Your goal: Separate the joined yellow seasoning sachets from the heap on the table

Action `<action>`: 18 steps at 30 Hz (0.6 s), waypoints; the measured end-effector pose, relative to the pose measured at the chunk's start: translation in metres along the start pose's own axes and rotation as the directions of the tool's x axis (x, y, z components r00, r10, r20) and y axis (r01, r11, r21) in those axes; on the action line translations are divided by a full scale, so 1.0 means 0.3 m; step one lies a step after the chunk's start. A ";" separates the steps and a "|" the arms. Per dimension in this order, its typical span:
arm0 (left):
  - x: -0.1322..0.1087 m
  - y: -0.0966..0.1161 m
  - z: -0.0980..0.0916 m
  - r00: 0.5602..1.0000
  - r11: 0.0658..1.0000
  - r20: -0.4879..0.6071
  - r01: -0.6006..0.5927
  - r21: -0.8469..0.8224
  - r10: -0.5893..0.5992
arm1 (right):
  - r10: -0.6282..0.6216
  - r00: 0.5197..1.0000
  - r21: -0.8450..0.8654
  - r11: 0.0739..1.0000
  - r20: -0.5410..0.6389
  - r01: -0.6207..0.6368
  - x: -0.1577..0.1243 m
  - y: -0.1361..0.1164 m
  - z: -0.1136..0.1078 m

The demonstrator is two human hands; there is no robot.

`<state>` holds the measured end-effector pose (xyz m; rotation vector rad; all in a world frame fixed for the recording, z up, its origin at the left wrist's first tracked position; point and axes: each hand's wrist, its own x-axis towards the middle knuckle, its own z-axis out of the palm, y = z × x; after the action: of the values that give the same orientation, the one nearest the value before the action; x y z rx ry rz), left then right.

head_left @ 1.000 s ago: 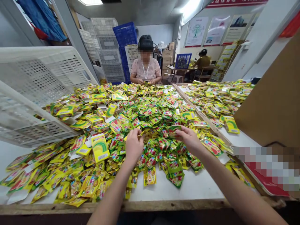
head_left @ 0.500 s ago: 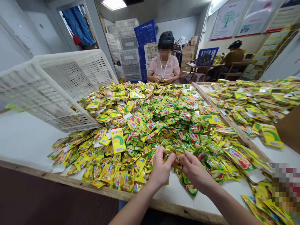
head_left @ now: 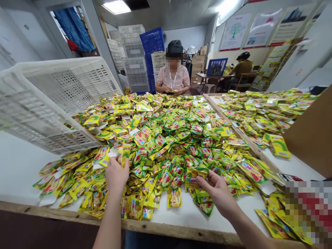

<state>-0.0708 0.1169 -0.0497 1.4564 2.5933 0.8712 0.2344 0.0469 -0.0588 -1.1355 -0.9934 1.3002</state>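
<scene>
My left hand [head_left: 117, 174] is closed around a small yellow carton [head_left: 124, 154] at the left part of the heap, with its fingers partly hidden behind it. In my right hand [head_left: 220, 192], thumb and fingers pinch yellow sachets [head_left: 194, 177] with a pineapple print and a green edge; how many lie together I cannot tell. Beneath and between the hands spreads a pile of green sachets [head_left: 166, 178] with a watermelon print, mixed with yellow ones. A single yellow sachet [head_left: 174, 197] lies on the white tabletop [head_left: 166, 216] near the front.
A white plastic crate [head_left: 64, 83] lies tipped at the left, against the heap. A wooden divider [head_left: 240, 133] separates more cartons on the right. A brown cardboard panel [head_left: 311, 131] stands far right. Across the table sits a person [head_left: 172, 77]; another person [head_left: 242, 67] works behind.
My left hand has left the sachets and moved left onto the yellow carton. My right hand keeps the sachets, now alone. The view has turned slightly right.
</scene>
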 end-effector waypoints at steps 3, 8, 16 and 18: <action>-0.040 0.044 -0.013 0.995 0.977 -0.065 -0.090 -0.191 0.079 | -0.023 0.999 -0.007 1.000 -0.044 0.023 -0.002 0.009 0.009; -0.210 0.168 -0.004 0.832 0.673 -0.044 -0.478 -0.565 0.553 | -0.090 0.953 0.000 0.996 -0.290 0.094 0.012 0.001 -0.019; -0.367 0.298 0.081 0.655 0.629 -0.002 -0.727 -0.275 0.756 | -0.568 0.816 -0.458 0.756 -0.104 0.468 -0.005 -0.184 0.030; -0.367 0.303 0.086 0.632 0.606 -0.058 -0.762 -0.229 0.773 | -0.554 0.829 -0.601 0.636 0.081 0.484 0.009 -0.226 0.033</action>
<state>0.0687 0.0771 -0.0520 2.5044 1.6457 1.1101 0.2380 0.0541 0.0092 -1.2308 -1.5773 0.4310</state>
